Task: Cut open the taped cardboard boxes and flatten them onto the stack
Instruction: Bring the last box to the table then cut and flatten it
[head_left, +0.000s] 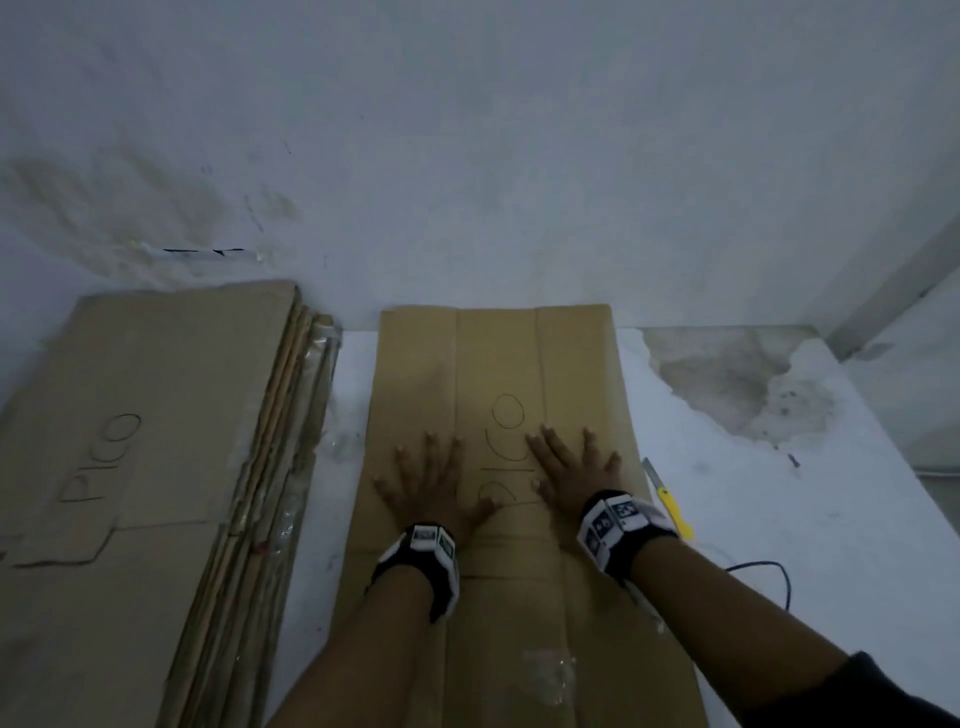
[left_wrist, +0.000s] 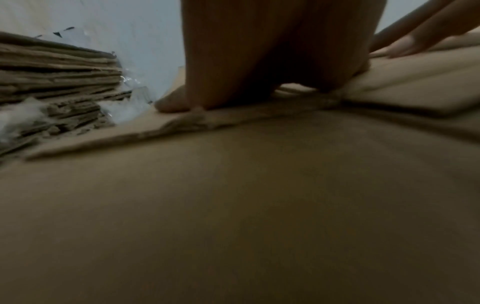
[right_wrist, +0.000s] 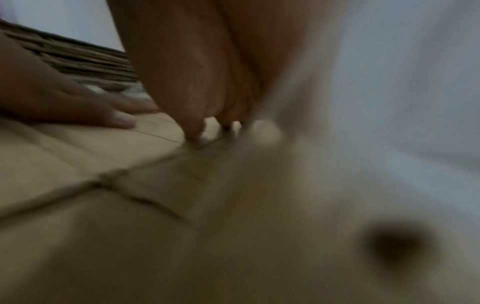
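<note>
A flattened brown cardboard box (head_left: 498, 364) with "PICO" written on it lies on the white table, running away from me. Both my hands press down on its middle with fingers spread flat. My left hand (head_left: 431, 480) is left of the writing, my right hand (head_left: 574, 467) right of it. In the left wrist view the left hand (left_wrist: 259, 61) bears on the cardboard (left_wrist: 233, 205). The right wrist view is blurred and shows my right hand (right_wrist: 197, 82) on the cardboard (right_wrist: 103, 164). A stack of flattened boxes (head_left: 130, 441) lies to the left, its layered edge (left_wrist: 57, 82) visible.
A yellow-handled utility knife (head_left: 670, 501) lies on the table just right of the flattened box. A black cable (head_left: 769, 571) loops near my right forearm. The white table (head_left: 779, 519) has a patch of peeled surface (head_left: 727, 384) at the back right; a wall stands behind.
</note>
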